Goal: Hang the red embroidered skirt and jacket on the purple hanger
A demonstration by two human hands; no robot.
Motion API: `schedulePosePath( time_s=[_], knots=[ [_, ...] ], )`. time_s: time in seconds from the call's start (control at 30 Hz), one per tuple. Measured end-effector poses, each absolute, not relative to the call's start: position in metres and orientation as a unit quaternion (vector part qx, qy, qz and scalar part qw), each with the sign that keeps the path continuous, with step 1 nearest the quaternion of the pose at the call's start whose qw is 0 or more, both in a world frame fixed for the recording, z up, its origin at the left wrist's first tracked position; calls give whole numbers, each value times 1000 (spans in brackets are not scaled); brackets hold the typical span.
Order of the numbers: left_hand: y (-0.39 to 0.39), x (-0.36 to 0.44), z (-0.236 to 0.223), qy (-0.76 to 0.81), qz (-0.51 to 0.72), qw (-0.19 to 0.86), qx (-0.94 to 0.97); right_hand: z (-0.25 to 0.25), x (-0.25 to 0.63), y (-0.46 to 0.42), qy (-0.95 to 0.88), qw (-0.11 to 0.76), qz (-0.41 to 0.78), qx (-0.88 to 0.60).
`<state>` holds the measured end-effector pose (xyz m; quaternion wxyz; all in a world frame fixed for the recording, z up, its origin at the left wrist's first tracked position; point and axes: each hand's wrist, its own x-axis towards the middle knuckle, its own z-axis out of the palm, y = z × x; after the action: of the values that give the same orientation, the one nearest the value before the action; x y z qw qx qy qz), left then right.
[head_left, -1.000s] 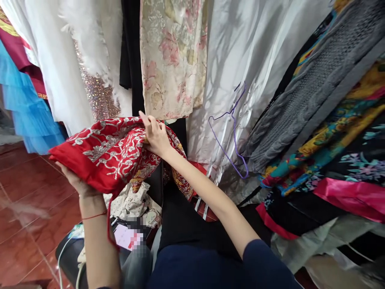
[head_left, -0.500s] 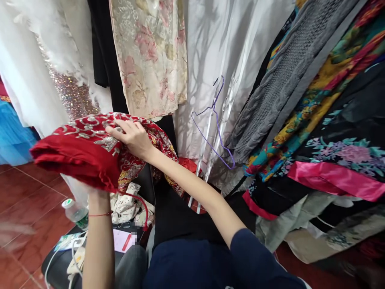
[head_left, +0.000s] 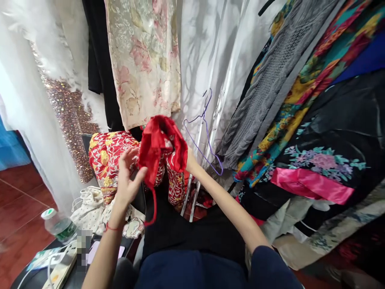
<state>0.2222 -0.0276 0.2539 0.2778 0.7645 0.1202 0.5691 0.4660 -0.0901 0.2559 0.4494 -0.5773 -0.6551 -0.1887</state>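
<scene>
A red embroidered skirt (head_left: 162,138), with gold and silver patterns and a plain red waistband, is bunched up in front of me. Its red drawstring (head_left: 154,208) dangles toward my lap. My right hand (head_left: 190,161) grips the bunched waistband from the right side; its fingers are mostly hidden behind the cloth. On the left, my left hand (head_left: 130,176) is open, thumb and fingers apart, right beside the waistband's edge. The patterned lower part of the skirt spreads left over a black chair and hangs down by my knees.
A purple hanger (head_left: 207,140) hangs by white metal poles. To the right are a grey knit (head_left: 255,92) and a black floral garment (head_left: 325,156). Ahead hangs a pale floral cloth (head_left: 144,68). A water bottle (head_left: 60,226) and power strip (head_left: 61,267) sit at lower left.
The skirt has swung from the left to in front of me, waistband upward. My left hand has come out from under it and opened; my right hand has moved rightward to its side.
</scene>
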Motion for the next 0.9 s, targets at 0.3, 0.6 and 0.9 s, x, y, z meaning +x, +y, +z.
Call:
schedulePosePath(
  time_s=[0.3,0.6,0.9],
  knots=[
    [-26,316,233,348,283,204,870,191,478,-150,-605,404,-168,-665],
    [-8,379,233,285,279,200,895,198,512,-199,-536,138,-226,-802],
    [29,420,231,295,301,321,848,192,557,-260,-544,22,-247,-801]
  ],
)
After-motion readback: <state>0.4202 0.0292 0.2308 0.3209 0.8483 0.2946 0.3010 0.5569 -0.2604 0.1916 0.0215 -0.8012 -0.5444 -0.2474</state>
